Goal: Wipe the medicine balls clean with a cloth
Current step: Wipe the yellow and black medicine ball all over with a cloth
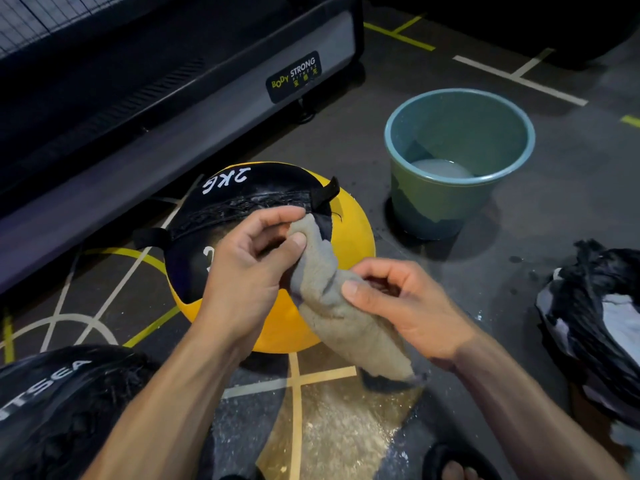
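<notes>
Both forearms reach in from six o'clock; left hand [249,258] and right hand [408,306] pinch the cloth [332,303] over the yellow medicine ball [349,223] at centre. Loosely held, the cloth could slip onto the dusty floor [346,431].

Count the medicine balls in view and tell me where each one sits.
2. The yellow and black ball sits on the floor mid-frame, behind the hands and cloth. The black ball is at the lower left edge, partly cut off. More may lie outside the frame.

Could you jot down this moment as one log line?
step: readying cloth | left hand: pinches grey terry cloth | right hand: pinches cloth | yellow-and-black medicine ball: on floor, beneath hands
</notes>
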`<action>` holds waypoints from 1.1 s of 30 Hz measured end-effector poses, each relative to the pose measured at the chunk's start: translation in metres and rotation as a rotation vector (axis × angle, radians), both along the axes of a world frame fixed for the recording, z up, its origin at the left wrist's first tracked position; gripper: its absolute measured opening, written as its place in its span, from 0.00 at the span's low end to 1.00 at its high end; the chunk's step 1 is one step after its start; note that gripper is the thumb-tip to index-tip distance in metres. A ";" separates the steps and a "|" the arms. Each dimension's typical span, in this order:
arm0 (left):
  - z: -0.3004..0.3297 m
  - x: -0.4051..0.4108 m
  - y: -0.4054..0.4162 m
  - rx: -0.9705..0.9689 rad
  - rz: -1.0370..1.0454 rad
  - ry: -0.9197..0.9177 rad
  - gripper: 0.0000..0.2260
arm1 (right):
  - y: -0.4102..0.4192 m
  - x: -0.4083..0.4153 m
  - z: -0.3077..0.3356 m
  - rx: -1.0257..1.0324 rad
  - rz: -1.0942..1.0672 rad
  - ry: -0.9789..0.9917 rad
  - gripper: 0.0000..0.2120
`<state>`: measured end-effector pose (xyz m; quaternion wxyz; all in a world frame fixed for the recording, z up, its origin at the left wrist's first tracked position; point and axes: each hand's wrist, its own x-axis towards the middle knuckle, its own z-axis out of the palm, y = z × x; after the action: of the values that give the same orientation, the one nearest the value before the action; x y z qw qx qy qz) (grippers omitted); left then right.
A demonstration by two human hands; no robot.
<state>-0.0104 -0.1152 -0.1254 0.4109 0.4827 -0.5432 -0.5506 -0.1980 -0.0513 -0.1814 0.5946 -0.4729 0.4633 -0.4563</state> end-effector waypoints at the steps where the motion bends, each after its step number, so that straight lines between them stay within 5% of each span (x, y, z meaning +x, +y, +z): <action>1: -0.002 0.000 -0.001 -0.001 0.030 -0.003 0.11 | 0.000 -0.003 0.003 -0.036 -0.051 0.064 0.09; 4: -0.005 -0.002 0.002 0.088 0.066 0.038 0.13 | 0.002 -0.007 0.014 -0.121 -0.167 0.005 0.09; 8: -0.010 -0.010 0.018 0.500 -0.083 0.176 0.20 | 0.001 -0.006 0.028 -0.071 -0.233 -0.261 0.06; 12: -0.026 -0.008 0.029 0.715 -0.169 0.174 0.27 | 0.003 -0.004 0.032 -0.054 -0.239 -0.300 0.05; 15: -0.029 -0.007 0.035 0.792 -0.224 0.348 0.24 | 0.005 -0.008 0.030 0.004 -0.243 -0.285 0.08; 18: -0.026 -0.012 0.035 0.652 -0.223 0.333 0.18 | 0.007 -0.009 0.027 0.064 -0.214 -0.327 0.11; 25: -0.020 -0.008 0.023 0.395 0.017 0.399 0.24 | 0.010 -0.024 0.026 0.038 -0.345 -0.096 0.06; 30: -0.014 -0.007 0.011 0.106 -0.076 0.006 0.16 | 0.009 -0.025 0.029 -0.034 -0.410 -0.118 0.22; 33: -0.009 -0.004 0.001 -0.043 -0.170 -0.248 0.11 | 0.010 -0.029 0.031 -0.096 -0.398 0.068 0.17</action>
<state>-0.0148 -0.1142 -0.1340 0.3029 0.4902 -0.6403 -0.5079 -0.2271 -0.0412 -0.1508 0.4536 -0.4149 0.5451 -0.5700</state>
